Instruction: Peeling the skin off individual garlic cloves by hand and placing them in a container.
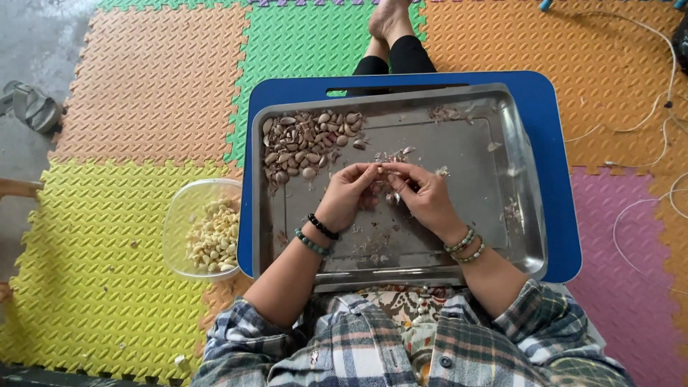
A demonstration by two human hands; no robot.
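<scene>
My left hand (349, 197) and my right hand (424, 197) meet over the middle of a steel tray (502, 236). Together they pinch a garlic clove (392, 197) between the fingertips, with a strip of skin at the thumbs. A heap of unpeeled garlic cloves (304, 143) lies in the tray's far left corner. Loose bits of skin are scattered on the tray floor under my hands. Both wrists wear bead bracelets.
The tray rests on a blue lap table (559, 143) across my legs. A clear plastic container (179, 215) with peeled cloves (213, 236) sits on the foam mat at left. White cables (648, 115) trail at right; a sandal (32, 106) lies far left.
</scene>
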